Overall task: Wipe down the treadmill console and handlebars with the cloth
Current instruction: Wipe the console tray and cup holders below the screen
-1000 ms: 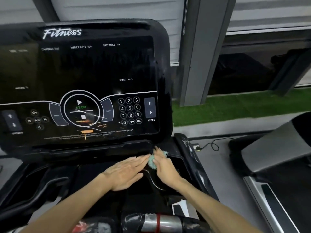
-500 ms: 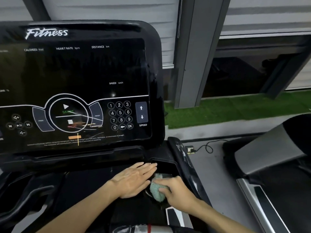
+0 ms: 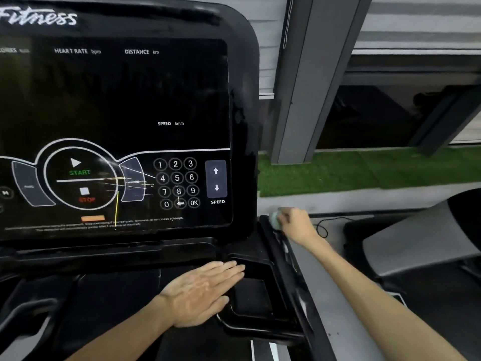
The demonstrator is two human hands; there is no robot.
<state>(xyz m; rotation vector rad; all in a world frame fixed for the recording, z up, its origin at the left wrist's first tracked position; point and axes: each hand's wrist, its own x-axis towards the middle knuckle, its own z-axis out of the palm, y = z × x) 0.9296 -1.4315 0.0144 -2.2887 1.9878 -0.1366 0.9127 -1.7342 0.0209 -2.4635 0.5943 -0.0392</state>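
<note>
Low and central in the frame, the left hand lies palm down on the black deck of the console. Its fingers are straight, pressed together and holding nothing, and their tips reach the near-left lip of a recessed tray. The tray sits just right of the hand, its glossy rim curving round at lower right. Right of the tray, a glossy black rail runs from the bottom edge up toward the middle right and bounds the deck on that side.

At the rail's far end, right of centre, the right hand has its fingers curled round a bunched pale green cloth. The cloth shows at the left of the fingers, against the rail's tip and just beside the console's lower right corner. Most of it is hidden in the grip and blurred. The hands are well apart, with the tray and rail between them.

The dark screen fills the upper left, with a START/STOP dial, a number pad and SPEED arrows along its lower part.

Right of the rail lies open grey floor. A black cable runs just beyond the right hand, and a second treadmill stands at the right edge. Farther off are a strip of green turf and a grey post.
</note>
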